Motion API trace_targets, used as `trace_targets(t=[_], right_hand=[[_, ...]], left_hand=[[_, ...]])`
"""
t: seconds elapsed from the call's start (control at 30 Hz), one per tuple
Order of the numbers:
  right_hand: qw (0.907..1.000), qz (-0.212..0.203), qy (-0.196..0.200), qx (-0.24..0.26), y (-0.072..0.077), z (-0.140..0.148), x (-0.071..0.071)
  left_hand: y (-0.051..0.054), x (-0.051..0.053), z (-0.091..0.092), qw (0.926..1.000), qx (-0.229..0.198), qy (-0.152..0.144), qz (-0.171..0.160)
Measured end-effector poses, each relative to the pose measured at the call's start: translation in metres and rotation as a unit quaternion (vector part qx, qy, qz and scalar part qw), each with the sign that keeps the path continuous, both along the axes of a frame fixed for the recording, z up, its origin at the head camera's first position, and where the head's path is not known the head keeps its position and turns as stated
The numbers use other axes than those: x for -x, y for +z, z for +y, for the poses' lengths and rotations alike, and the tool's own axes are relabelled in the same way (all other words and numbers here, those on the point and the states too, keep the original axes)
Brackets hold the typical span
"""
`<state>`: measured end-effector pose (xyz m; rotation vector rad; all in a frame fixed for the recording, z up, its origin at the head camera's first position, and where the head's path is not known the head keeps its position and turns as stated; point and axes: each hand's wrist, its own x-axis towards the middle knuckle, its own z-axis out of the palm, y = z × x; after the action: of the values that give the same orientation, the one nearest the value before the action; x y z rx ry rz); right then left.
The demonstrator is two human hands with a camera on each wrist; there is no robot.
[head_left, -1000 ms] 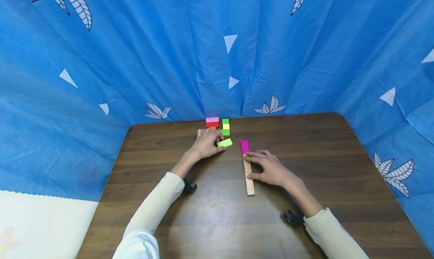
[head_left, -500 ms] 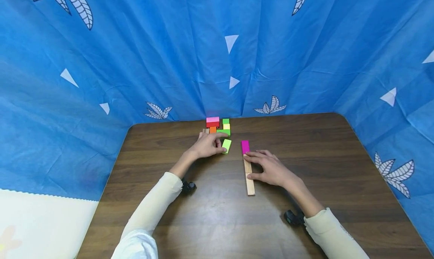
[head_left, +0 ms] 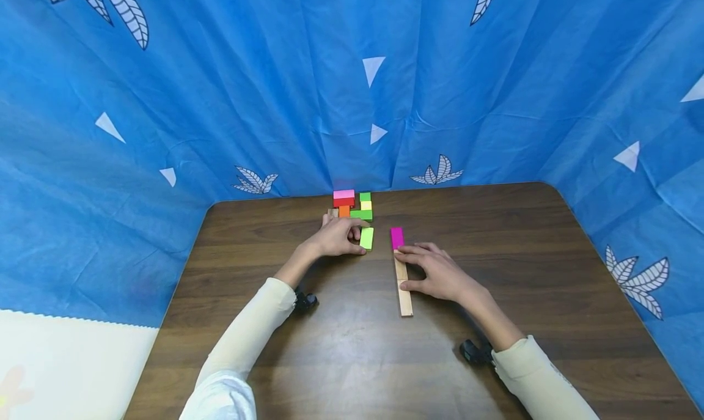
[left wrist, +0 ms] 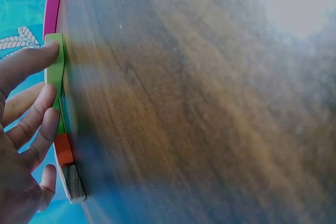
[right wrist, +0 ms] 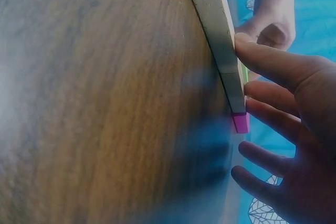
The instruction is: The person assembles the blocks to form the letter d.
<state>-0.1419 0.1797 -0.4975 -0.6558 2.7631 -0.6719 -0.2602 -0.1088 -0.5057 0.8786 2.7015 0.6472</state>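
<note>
My left hand [head_left: 333, 236] pinches a light green block [head_left: 366, 239] lengthwise, thumb at its near end and fingers at its far end. The block lies on the wooden table, left of a straight row of blocks. That row has a magenta block [head_left: 397, 238] at its far end and plain wooden blocks [head_left: 406, 301] behind it toward me. My right hand [head_left: 434, 273] rests its thumb and fingertips on the plain blocks, fingers fairly straight. In the right wrist view, the nearest plain block [right wrist: 212, 19] has a printed number on its end.
Beyond my left hand sit a pink block [head_left: 344, 194], a red block [head_left: 344, 202], an orange block [head_left: 344, 211], a yellow block [head_left: 366, 205] and green blocks [head_left: 361, 215]. A plain block [left wrist: 73, 184] is partly hidden there. A blue curtain [head_left: 308, 102] borders the table [head_left: 341, 359].
My left hand has turned the light green block from lying crosswise to pointing away from me, nearly parallel to the row. The right hand has stayed in place.
</note>
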Motion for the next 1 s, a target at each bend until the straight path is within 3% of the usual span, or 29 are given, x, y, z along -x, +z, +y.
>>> trace_targets(t=[0.47,0.73,1.0], right_hand=[[1.0,-0.005,-0.003,-0.001,-0.002,0.0,0.002],[1.0,-0.001,0.0,0.001,-0.001,0.001,0.004],[1.0,-0.005,-0.002,0.002,-0.004,0.001,0.003]], left_hand=[[0.004,0.002,0.008,0.9987,0.017,0.018,0.045],[0.01,0.015,0.024,0.9979,-0.005,0.048,0.043],[0.011,0.035,0.042,0.9975,-0.014,0.057,0.041]])
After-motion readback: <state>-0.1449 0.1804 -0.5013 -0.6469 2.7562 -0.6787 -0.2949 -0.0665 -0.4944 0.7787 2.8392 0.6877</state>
